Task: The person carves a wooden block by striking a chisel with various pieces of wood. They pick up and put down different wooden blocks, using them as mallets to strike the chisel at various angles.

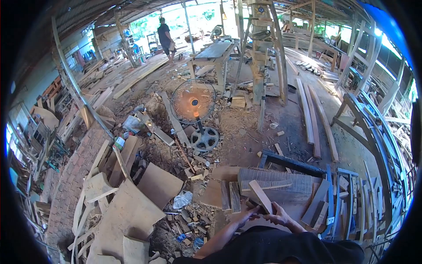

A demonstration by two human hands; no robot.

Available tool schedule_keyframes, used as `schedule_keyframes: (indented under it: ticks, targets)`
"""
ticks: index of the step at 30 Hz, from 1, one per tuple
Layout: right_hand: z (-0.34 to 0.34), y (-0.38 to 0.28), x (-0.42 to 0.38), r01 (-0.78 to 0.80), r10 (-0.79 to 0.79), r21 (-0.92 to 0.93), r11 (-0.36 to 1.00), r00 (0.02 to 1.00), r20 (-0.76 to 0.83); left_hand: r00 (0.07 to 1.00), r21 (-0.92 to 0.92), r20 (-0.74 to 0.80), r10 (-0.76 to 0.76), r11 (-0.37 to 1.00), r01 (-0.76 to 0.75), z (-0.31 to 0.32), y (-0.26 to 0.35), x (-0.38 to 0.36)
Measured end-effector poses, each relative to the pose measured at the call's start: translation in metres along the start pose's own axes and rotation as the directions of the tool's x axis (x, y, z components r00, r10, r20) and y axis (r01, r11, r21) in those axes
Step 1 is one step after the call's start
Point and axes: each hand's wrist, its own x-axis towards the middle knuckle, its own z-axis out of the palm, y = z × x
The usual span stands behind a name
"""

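A short light-brown wooden block [260, 196] stands tilted in front of my body, its upper end leaning to the left. My right hand [280, 214] is closed around its lower right side. At the lower left of the block, my left hand [248, 215] has its fingers closed against the bottom end; part of the grip is hidden. Just beyond the hands lies a broad board with striped grain [299, 181], with a thin wooden strip [272, 184] on top. Two short dark wood pieces [230, 196] lie to the left of the block.
A standing fan [193, 104] is ahead, among wood scraps. Large curved boards [125, 213] lie to the left. A blue metal frame [329, 198] and several wood strips are on the right. Farther off are a worktable [214, 50], long planks [314, 119] and a person [165, 39].
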Motion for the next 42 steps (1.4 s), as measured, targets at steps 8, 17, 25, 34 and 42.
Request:
schedule_keyframes:
  ticks: [8, 17, 25, 34, 42]
  targets:
    - [-0.002, 0.003, 0.009, -0.041, 0.044, -0.052, 0.998, 0.998, 0.052, 0.999, -0.128, -0.032, 0.017, 0.992, -0.021, -0.005, -0.006, 0.001]
    - [0.001, 0.005, 0.014, -0.059, 0.064, -0.079, 0.995, 0.996, 0.065, 0.999, -0.061, -0.045, 0.014, 0.998, -0.017, -0.013, -0.016, 0.003]
    - [0.004, 0.001, 0.012, -0.002, 0.002, -0.007, 1.000, 0.996, 0.087, 0.995, -0.044, -0.083, -0.055, 0.998, 0.052, -0.005, -0.001, -0.014]
    - [0.000, 0.005, 0.015, -0.089, 0.092, -0.033, 0.995, 0.990, 0.107, 0.999, -0.013, -0.051, -0.011, 1.000, 0.011, -0.013, -0.010, 0.003]
    - [0.005, 0.015, 0.020, -0.062, 0.067, -0.044, 0.997, 0.991, 0.116, 0.994, -0.055, -0.105, -0.023, 0.998, 0.017, -0.021, -0.031, 0.005]
